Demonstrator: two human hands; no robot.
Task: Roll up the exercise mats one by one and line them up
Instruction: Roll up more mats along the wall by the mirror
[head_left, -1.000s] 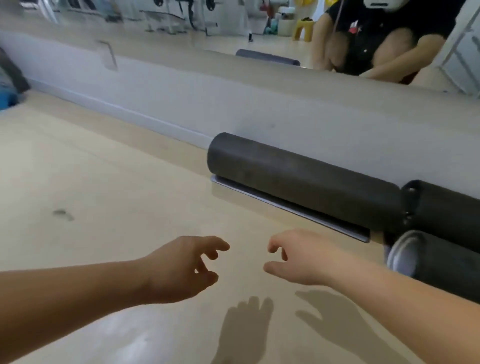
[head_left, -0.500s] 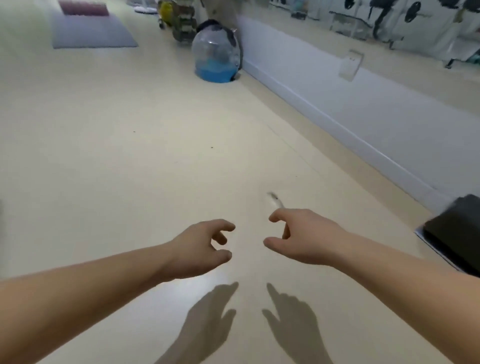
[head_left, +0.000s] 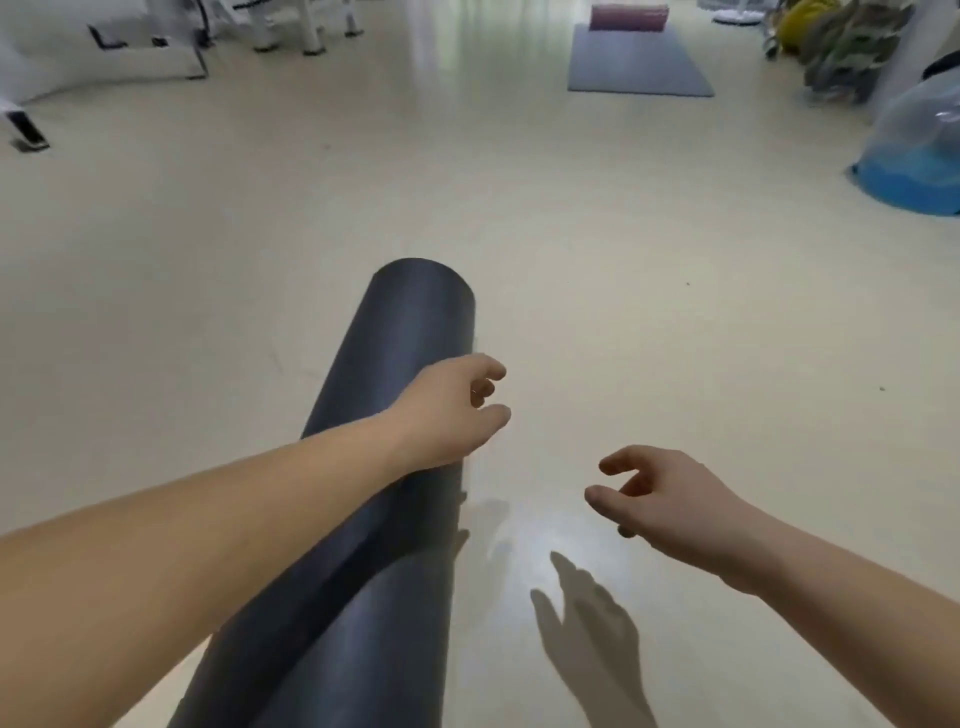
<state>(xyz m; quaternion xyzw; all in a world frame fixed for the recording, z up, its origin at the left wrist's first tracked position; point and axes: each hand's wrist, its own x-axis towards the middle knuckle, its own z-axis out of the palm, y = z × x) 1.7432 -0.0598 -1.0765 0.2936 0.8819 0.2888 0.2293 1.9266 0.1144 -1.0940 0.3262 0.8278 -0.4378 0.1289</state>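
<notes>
Well to the left of the rolled mat (head_left: 410, 332), white gym equipment (head_left: 150, 47) is seen at the room's edge. The rolled mat itself, dark grey, is laid on the pale floor (head_left: 208, 234) and runs from the bottom edge up to mid-picture. It is judged finished as a roll, though whether it has been set in its line cannot be told, since no row is shown. The left hand (head_left: 452, 410) is held over the roll's right side, with the forearm crossing above the roll. Its fingers are loosely curled and nothing is gripped; whether the roll is touched cannot be told. Just right of the roll, the right hand (head_left: 670, 493) is held over bare floor, likewise slack and empty. Far beyond the roll and to its right, a grey mat (head_left: 639, 62) is spread flat, with a pinkish roll (head_left: 626, 15) at its far end. Further right of the roll, a blue and clear dome (head_left: 924, 156) is seen. The flat mat at least is judged left to be rolled, so the task is taken as part done.
</notes>
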